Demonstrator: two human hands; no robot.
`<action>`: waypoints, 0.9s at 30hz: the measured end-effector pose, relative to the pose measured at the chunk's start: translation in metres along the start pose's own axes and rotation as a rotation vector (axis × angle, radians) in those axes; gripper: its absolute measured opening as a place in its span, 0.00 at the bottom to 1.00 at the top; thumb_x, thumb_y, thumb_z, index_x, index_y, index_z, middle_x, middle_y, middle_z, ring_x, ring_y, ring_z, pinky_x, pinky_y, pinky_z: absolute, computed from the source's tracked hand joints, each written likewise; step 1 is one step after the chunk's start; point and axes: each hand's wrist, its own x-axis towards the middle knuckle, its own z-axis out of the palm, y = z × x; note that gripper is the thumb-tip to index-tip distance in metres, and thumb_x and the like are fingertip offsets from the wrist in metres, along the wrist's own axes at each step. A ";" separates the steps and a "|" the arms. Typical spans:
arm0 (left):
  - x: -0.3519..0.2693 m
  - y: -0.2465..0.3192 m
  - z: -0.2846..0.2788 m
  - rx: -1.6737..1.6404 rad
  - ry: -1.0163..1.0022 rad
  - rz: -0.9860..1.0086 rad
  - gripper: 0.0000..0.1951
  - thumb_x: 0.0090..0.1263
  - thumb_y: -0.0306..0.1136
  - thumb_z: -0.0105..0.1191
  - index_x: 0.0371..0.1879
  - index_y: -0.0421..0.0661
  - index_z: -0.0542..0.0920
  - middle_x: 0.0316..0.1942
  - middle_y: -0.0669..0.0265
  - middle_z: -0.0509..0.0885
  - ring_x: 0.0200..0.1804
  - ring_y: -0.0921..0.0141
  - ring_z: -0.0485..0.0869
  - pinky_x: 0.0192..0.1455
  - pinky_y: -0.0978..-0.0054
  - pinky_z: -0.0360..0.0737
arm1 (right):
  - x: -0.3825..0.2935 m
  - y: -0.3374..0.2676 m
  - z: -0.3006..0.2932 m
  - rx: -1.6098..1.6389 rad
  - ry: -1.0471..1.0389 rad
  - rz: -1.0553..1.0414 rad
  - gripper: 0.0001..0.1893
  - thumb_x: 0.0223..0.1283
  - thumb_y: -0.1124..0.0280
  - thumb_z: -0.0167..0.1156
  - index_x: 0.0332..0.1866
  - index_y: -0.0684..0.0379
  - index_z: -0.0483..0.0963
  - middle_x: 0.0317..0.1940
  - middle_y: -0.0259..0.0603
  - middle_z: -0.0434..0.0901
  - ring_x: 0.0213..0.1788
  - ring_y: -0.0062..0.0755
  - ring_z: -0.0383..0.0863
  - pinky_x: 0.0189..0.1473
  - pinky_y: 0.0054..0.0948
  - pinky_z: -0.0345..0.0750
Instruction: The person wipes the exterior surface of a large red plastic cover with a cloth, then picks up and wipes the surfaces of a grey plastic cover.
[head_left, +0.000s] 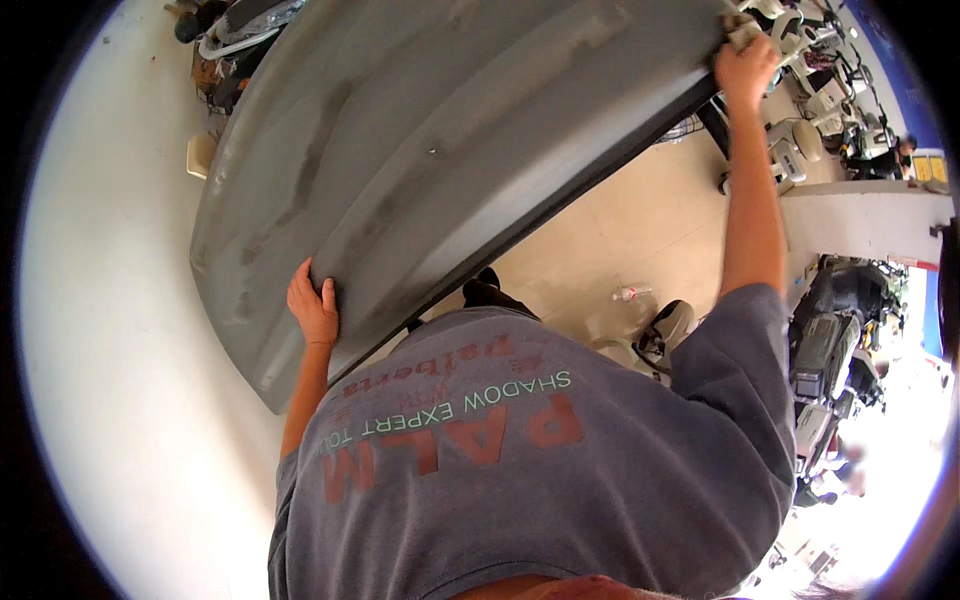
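Note:
A large grey sheet panel that looks like a car hood stretches before me, its matte surface marked with darker smudges and paler streaks. Its dark near edge runs diagonally from lower left to upper right. My left hand rests flat on the panel's lower left part, thumb apart from the fingers and nothing held. Far off at the upper right corner, my right hand grips a crumpled brownish-white cloth against or just beside the panel's edge. The cloth is blurred, so its exact contact with the panel is unclear.
Below the panel, a plastic bottle lies on the beige floor beside a shoe. A white wall is close on the left. Scooters and white wheeled equipment crowd the right. A person is in the background.

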 end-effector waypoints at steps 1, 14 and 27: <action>0.001 0.000 0.003 0.001 -0.007 -0.001 0.27 0.74 0.46 0.51 0.68 0.47 0.70 0.64 0.56 0.76 0.67 0.54 0.71 0.72 0.56 0.61 | 0.024 0.041 0.017 -0.032 -0.004 0.011 0.26 0.54 0.60 0.65 0.54 0.66 0.71 0.48 0.61 0.78 0.52 0.66 0.77 0.56 0.56 0.74; -0.206 -0.057 -0.029 -0.011 0.208 -1.591 0.38 0.75 0.58 0.48 0.74 0.40 0.63 0.71 0.46 0.68 0.67 0.52 0.74 0.67 0.53 0.72 | 0.093 0.103 0.080 0.788 -0.885 0.923 0.37 0.61 0.48 0.62 0.72 0.57 0.67 0.70 0.48 0.70 0.70 0.48 0.69 0.70 0.46 0.65; -0.145 -0.043 0.023 -1.817 0.825 -1.496 0.33 0.76 0.59 0.39 0.73 0.50 0.66 0.71 0.57 0.71 0.70 0.53 0.72 0.72 0.43 0.68 | 0.144 0.092 0.024 1.386 -0.621 0.889 0.13 0.69 0.63 0.58 0.52 0.59 0.78 0.42 0.37 0.84 0.41 0.36 0.83 0.44 0.33 0.79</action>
